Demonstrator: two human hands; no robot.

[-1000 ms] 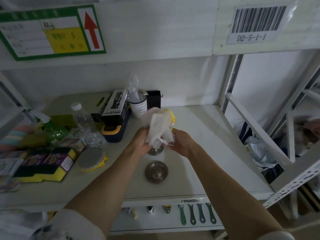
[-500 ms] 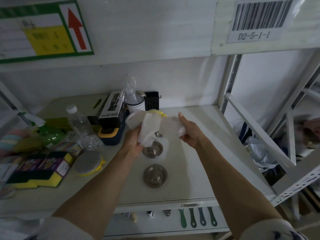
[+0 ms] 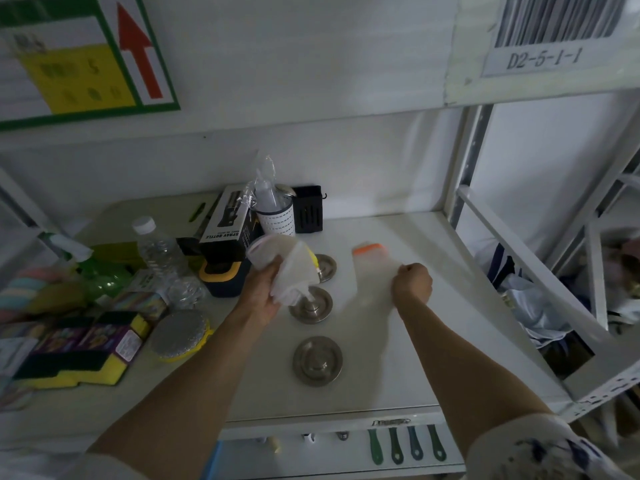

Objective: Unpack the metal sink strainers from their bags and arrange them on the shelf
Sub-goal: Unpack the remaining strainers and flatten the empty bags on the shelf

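Three round metal sink strainers lie in a line on the white shelf (image 3: 398,358): the nearest strainer (image 3: 317,361), the middle strainer (image 3: 310,304) and the far strainer (image 3: 325,267). My left hand (image 3: 263,292) is closed around a bunch of crumpled clear bags (image 3: 287,268), held just above the middle strainer. My right hand (image 3: 412,282) is a fist to the right of the strainers, gripping a blurred translucent bag with an orange strip (image 3: 367,249) at its far end. That bag looks empty.
Left of the strainers stand a spray bottle box (image 3: 225,223), a water bottle (image 3: 157,247), sponge packs (image 3: 79,344) and a round scrubber (image 3: 180,334). A white cup (image 3: 277,220) and black holder (image 3: 308,209) are at the back. Green-handled tools (image 3: 405,445) hang below.
My hands have parted: the right one pulled a bag away to the right, the left kept the bunch. A third strainer now shows at the back of the line.
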